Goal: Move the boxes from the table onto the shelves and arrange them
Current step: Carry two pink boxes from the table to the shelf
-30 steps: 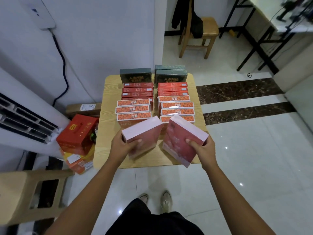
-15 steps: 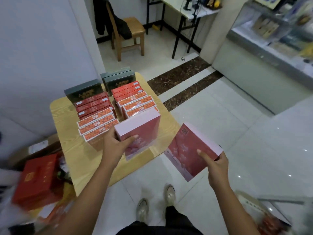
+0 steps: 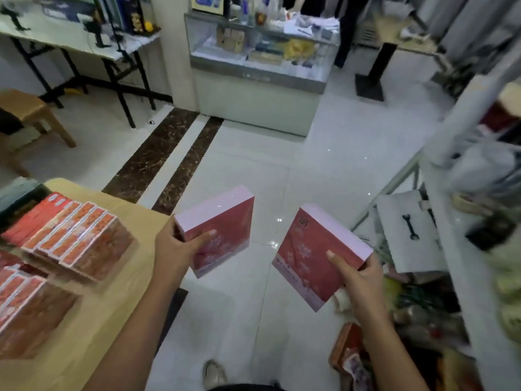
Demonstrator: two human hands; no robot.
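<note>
Head: two pink boxes, two hands.

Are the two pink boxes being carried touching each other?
Apart. The head view shows white floor between the left box in the left hand and the right box in the right hand.

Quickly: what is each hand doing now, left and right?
Left hand: grips the left pink box.
Right hand: grips the right pink box.
</note>
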